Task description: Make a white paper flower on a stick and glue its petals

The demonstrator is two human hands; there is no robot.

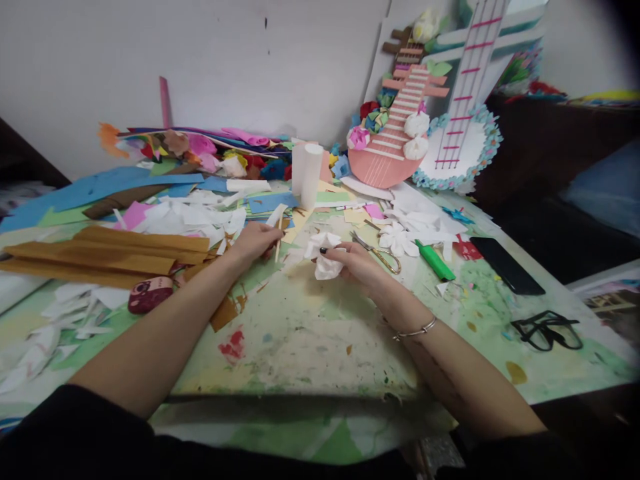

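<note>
Over the middle of the table, my left hand [257,241] is closed round a thin pale stick [279,244], which stands nearly upright in its fingers. A white paper strip [277,215] shows just behind those fingers; whether they touch it I cannot tell. My right hand [354,261] pinches a crumpled white paper flower [328,265] between thumb and fingers, its petals spreading above and below the thumb. Gold-handled scissors [377,253] lie right beside my right hand. Part of the flower is hidden by the fingers.
White paper scraps [195,217] and brown crepe paper [110,257] cover the left side, near a dark red case [150,294]. A white roll [312,177] stands at the back. To the right lie a green tube [435,260], a phone [507,265] and glasses [547,331]. Paper instruments [390,157] lean behind.
</note>
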